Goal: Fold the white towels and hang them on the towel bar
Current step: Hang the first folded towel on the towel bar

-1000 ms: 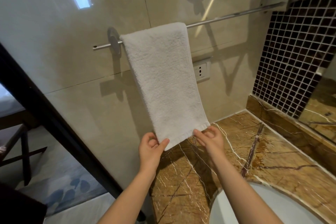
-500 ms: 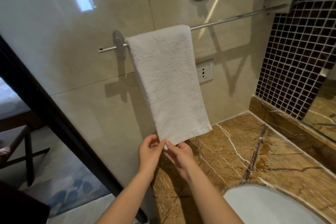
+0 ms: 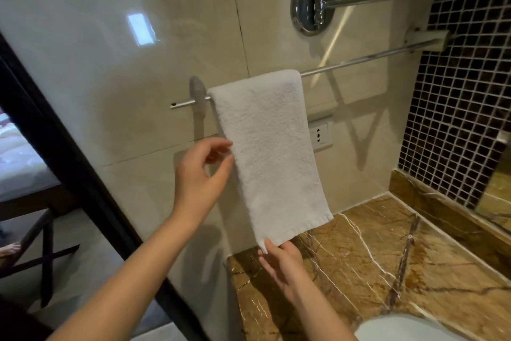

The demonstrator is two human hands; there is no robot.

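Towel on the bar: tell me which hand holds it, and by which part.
The right hand pinches the white towel by its bottom left corner; the left hand, fingers open, is beside its left edge.

Free: towel bar (image 3: 359, 60) right of towel (image 3: 265, 147); wall socket (image 3: 319, 134) below.

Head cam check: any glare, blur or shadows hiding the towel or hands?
Head view: a bright reflection sits on the wall, clear of the white towel, which is evenly lit and sharp; left hand and right hand slightly soft; towel bar shadows fall on the wall only; marble counter smears at right.
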